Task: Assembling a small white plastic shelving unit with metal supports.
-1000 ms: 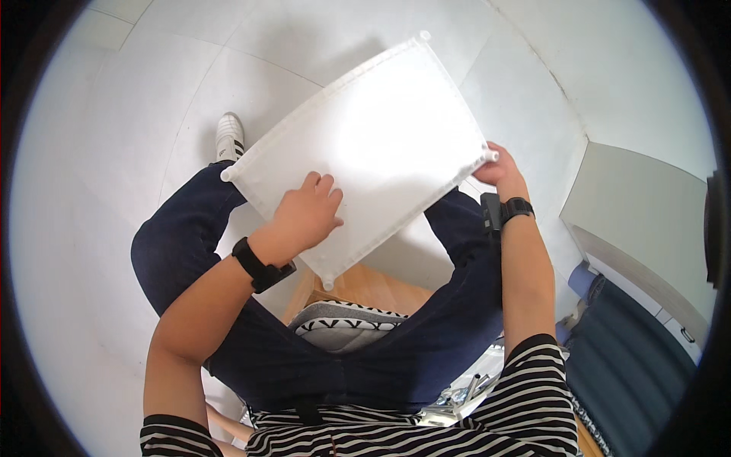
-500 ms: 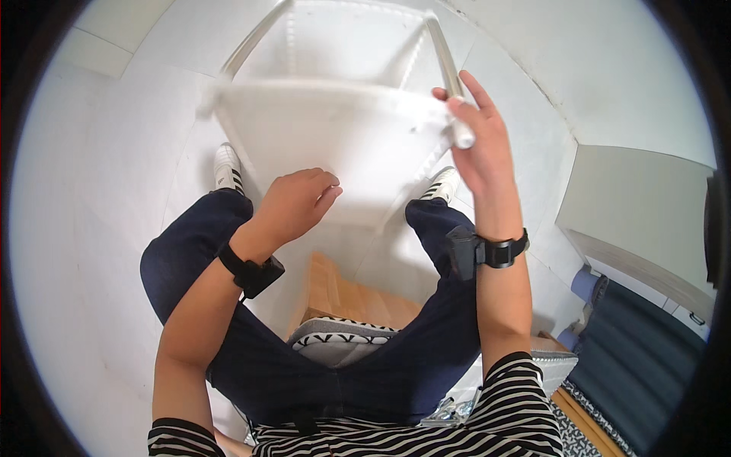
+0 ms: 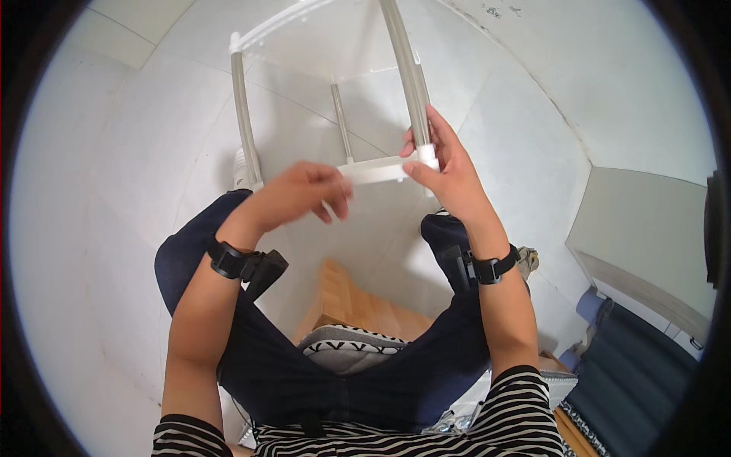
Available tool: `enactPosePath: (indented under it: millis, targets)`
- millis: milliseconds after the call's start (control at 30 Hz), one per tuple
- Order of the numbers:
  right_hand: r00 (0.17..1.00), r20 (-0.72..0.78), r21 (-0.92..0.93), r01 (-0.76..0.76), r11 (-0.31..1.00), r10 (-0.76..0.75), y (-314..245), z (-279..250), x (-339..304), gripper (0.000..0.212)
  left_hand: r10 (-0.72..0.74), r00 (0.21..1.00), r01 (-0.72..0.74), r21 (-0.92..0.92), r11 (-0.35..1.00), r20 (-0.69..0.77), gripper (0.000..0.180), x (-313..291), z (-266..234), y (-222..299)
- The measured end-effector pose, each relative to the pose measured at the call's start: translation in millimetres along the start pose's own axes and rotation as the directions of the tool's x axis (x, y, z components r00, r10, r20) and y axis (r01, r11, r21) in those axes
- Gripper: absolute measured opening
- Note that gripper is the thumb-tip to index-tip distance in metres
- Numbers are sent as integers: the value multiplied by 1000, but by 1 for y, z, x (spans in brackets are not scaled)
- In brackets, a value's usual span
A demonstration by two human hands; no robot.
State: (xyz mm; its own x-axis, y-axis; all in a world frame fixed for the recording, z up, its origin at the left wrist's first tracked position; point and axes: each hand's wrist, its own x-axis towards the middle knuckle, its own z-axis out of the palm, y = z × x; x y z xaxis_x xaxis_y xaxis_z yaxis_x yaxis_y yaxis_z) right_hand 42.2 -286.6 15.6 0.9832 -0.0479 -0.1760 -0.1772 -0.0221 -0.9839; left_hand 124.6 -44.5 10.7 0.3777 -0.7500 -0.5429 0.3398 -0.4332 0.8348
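Observation:
A white plastic rack with metal poles (image 3: 410, 76) is tilted in front of me, above the pale floor. My right hand (image 3: 451, 174) grips its near right corner, where a pole meets a white tray edge (image 3: 377, 171). The thumb lies on the near side of that corner and the fingers reach round the pole. At the left end of the visible tray edge, my left hand (image 3: 293, 196) hovers with loosely parted fingers, slightly blurred and holding nothing. It hides part of the rack's near side.
Between my legs are a light wooden seat (image 3: 369, 305) and a patterned cushion (image 3: 354, 343). A grey cabinet (image 3: 640, 217) stands at the right, with a dark blue padded piece (image 3: 632, 354) below it. The wall curves along the far right.
The rack has turned, so its broad white panel no longer faces me and the poles show. My right hand has come lower and left with the corner. My left hand has shifted slightly.

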Motion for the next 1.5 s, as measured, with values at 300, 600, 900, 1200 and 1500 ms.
enactPosePath:
  millis: [300, 600, 900, 1200, 1500]
  targets:
    - [941, 242, -221, -185, 958, 238, -16, -73, -32, 82, -94, 705, -572, -641, 512, -703, 75, -4, -51, -11]
    - [888, 348, -249, -222, 943, 301, -4, -99, -41, 72, 0, 835, -548, -830, -103, -550, 68, -1, -53, -10]
    - [945, 9, -253, -314, 915, 327, 13, -115, -48, 36, 83, 912, -361, -883, -299, -401, 50, 7, -25, 8]
    - [957, -143, -464, -290, 837, 252, 59, -105, -51, 23, 151, 843, -527, -849, 41, -516, 52, 11, -5, 20]
    - [959, -237, -368, -234, 900, 153, 57, -63, -37, 5, 196, 824, -538, -842, -25, -532, 62, 12, -44, -8]
